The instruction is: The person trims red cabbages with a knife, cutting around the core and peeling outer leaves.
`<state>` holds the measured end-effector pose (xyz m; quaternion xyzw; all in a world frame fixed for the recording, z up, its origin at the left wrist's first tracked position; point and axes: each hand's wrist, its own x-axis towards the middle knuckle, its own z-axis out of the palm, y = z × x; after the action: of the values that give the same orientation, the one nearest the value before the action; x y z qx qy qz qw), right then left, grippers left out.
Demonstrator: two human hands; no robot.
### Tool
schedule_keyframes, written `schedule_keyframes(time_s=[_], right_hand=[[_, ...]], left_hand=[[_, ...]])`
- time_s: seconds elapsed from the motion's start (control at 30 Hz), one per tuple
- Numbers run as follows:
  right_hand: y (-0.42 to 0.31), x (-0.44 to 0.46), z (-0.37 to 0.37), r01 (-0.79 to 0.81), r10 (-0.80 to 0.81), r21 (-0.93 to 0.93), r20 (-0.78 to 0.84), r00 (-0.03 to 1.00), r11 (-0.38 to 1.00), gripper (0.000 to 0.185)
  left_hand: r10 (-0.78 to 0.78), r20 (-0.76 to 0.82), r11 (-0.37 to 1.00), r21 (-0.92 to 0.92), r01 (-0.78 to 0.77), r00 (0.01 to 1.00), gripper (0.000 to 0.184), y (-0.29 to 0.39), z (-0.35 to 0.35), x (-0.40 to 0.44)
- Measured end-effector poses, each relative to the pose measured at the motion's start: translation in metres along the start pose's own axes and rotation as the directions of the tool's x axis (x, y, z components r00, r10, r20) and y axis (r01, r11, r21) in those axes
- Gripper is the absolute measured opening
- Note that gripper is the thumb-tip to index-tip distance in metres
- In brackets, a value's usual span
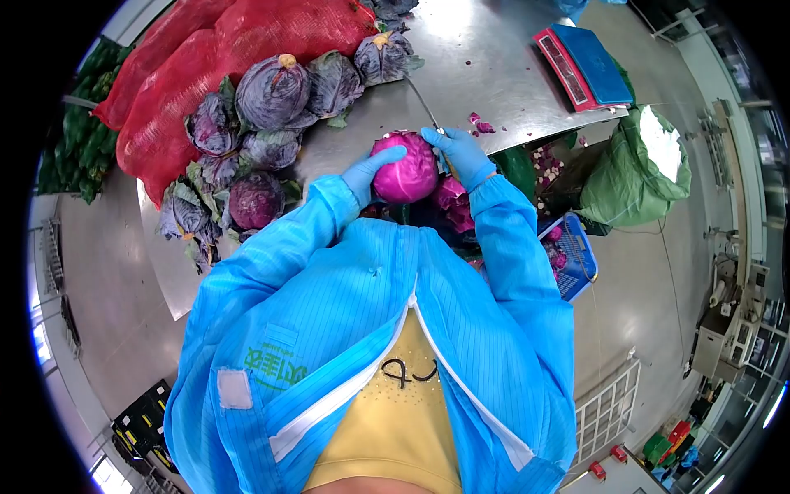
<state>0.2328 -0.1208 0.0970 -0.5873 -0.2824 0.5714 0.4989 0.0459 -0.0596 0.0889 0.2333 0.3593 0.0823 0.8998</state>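
Observation:
A peeled, bright purple cabbage (405,168) is held in my left hand (372,173), its gloved fingers wrapped round the left side. Beside the cabbage's right edge, my right hand (462,154) is closed round the handle of a knife (425,103), whose thin blade points up and away over the metal table. Both hands wear blue gloves. Loose purple leaves (453,202) lie below and to the right of the cabbage, under my right wrist.
Unpeeled cabbages (273,92) and red mesh sacks (181,90) lie on the metal table (494,82) at left. A red and blue scale (583,67) sits at right, near a green sack (629,177) and a blue basket (578,262).

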Motion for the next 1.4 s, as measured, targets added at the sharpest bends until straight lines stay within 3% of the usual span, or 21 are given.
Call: schedule_keyframes(time_s=[0.07,0.1,0.2,0.27,0.37,0.43,0.53,0.57,0.6,0.67,0.77,0.83,0.93,1.0,1.03,1.07,1.17,1.2,1.27,1.33,1.4], right_hand=[[-0.005,-0.001,0.001,0.011,-0.011,-0.006,0.012,1.0,1.0,0.033],[-0.007,0.0,0.001,0.022,-0.021,-0.012,0.022,1.0,1.0,0.032],[0.0,0.003,0.003,0.013,-0.013,0.0,-0.013,1.0,1.0,0.031],[0.008,0.006,0.009,0.021,-0.02,0.052,-0.018,1.0,0.998,0.032],[0.012,0.016,0.012,0.008,0.004,0.183,-0.068,0.998,0.983,0.033],[0.023,0.028,0.009,0.005,0.011,0.211,-0.075,0.997,0.978,0.034],[0.023,0.033,0.014,-0.073,0.069,-0.013,-0.209,0.975,0.997,0.034],[0.021,0.026,0.013,-0.046,0.066,0.16,-0.128,0.99,0.986,0.037],[0.016,0.021,0.016,-0.046,0.065,0.156,-0.122,0.99,0.987,0.037],[0.011,0.015,0.016,-0.053,0.065,0.234,-0.041,0.997,0.971,0.035],[0.03,0.032,0.004,0.013,-0.004,0.213,-0.045,0.999,0.977,0.03],[0.031,0.033,-0.007,0.006,-0.007,0.204,0.002,1.0,0.979,0.027],[0.026,0.021,-0.007,-0.069,0.059,0.278,0.043,0.997,0.958,0.021],[0.027,0.013,-0.01,-0.079,0.049,0.291,0.108,0.993,0.953,0.021],[0.029,0.009,-0.005,0.01,-0.013,0.265,0.012,1.0,0.964,0.018],[0.031,0.002,0.001,0.013,-0.015,0.267,0.004,1.0,0.964,0.018],[0.039,-0.021,0.021,0.344,-0.329,-0.026,-0.364,0.871,0.939,0.016],[0.034,-0.033,0.028,0.345,-0.329,-0.025,-0.37,0.869,0.938,0.016],[0.017,-0.063,0.042,0.463,-0.564,-0.325,-0.539,0.626,0.825,0.018],[0.022,-0.071,0.032,0.412,-0.534,-0.34,-0.522,0.665,0.845,0.024],[0.023,-0.075,0.024,0.386,-0.657,-0.62,-0.29,0.696,0.683,0.04]], left_hand=[[0.305,0.136,0.931,0.167,-0.326,0.942,0.076,-0.003,0.002,0.002],[0.426,0.089,0.834,0.347,-0.429,0.9,0.08,-0.002,-0.001,0.002],[0.565,0.046,0.679,0.541,-0.496,0.824,0.088,-0.005,-0.006,0.002],[0.501,0.009,0.754,0.487,-0.441,0.866,0.092,0.0,-0.007,-0.001],[0.486,0.067,0.612,0.686,-0.394,0.871,0.09,0.01,-0.013,0.003],[0.397,0.046,0.686,0.649,-0.33,0.917,0.087,0.017,-0.015,0.006],[0.249,0.079,0.816,0.52,-0.253,0.965,0.078,0.028,-0.011,0.003],[0.166,0.048,0.869,0.466,-0.169,0.985,0.078,0.031,-0.007,-0.001],[0.075,0.022,0.91,0.407,-0.078,0.997,0.077,0.034,-0.001,-0.007],[0.052,0.039,0.924,0.378,-0.062,0.998,0.076,0.034,-0.006,-0.001],[0.08,0.092,0.848,0.517,-0.117,0.992,0.083,0.032,-0.017,0.009],[0.408,0.182,0.425,0.829,-0.363,0.895,0.092,0.03,-0.018,0.012],[0.586,0.301,0.004,0.928,-0.374,0.753,0.103,0.024,-0.009,0.001],[0.597,0.318,-0.051,0.931,-0.361,0.736,0.105,0.022,-0.005,-0.005],[0.613,0.33,-0.106,0.935,-0.34,0.718,0.106,0.021,-0.003,-0.008],[0.608,0.336,-0.108,0.932,-0.345,0.719,0.106,0.02,0.001,-0.012],[0.594,0.352,-0.16,0.933,-0.323,0.723,0.114,0.017,0.006,-0.017],[0.589,0.357,-0.163,0.931,-0.326,0.725,0.114,0.014,0.002,-0.012],[0.664,0.187,0.014,0.965,-0.262,0.724,0.115,0.007,-0.009,-0.003],[0.656,0.167,-0.042,0.982,-0.185,0.736,0.115,0.016,-0.014,-0.003],[0.567,0.193,0.244,0.889,-0.387,0.801,0.112,0.017,-0.022,-0.005]])
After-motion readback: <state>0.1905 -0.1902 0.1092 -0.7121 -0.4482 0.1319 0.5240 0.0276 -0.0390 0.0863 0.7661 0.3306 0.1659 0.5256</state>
